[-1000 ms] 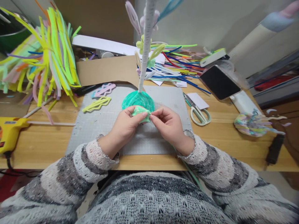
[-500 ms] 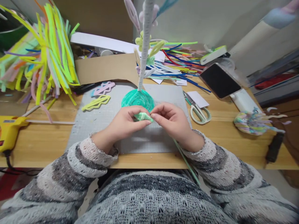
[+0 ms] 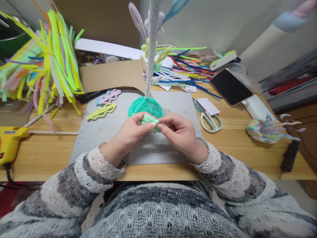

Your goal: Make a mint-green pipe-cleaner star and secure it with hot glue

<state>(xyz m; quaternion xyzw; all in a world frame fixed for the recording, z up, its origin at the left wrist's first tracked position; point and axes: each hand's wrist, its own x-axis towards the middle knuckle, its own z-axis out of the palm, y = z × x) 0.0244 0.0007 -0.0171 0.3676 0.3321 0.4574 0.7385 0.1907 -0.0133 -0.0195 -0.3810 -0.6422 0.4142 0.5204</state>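
A small light-green bundle of folded pipe cleaner (image 3: 149,120) is pinched between the thumb and fingers of my left hand (image 3: 131,131). At the bundle's right end, the thumb and fingertips of my right hand (image 3: 178,134) are closed on the same pipe cleaner. Just beyond my fingers is a round teal coiled base (image 3: 145,106). From it rises a white wrapped stem (image 3: 151,53), with pastel loops and small flowers around it. The underside of the bundle is hidden by my fingers.
A grey cutting mat (image 3: 99,138) lies under my hands, with zigzag yellow pipe cleaners (image 3: 101,111) on its left. Scissors (image 3: 210,119) and a phone (image 3: 232,86) are to the right. A yellow glue gun (image 3: 12,142) and a big pipe-cleaner bunch (image 3: 49,62) stand left.
The green bundle has turned in my fingers and shows more of its upper side. My right hand has shifted slightly, and the long green strand below it no longer shows.
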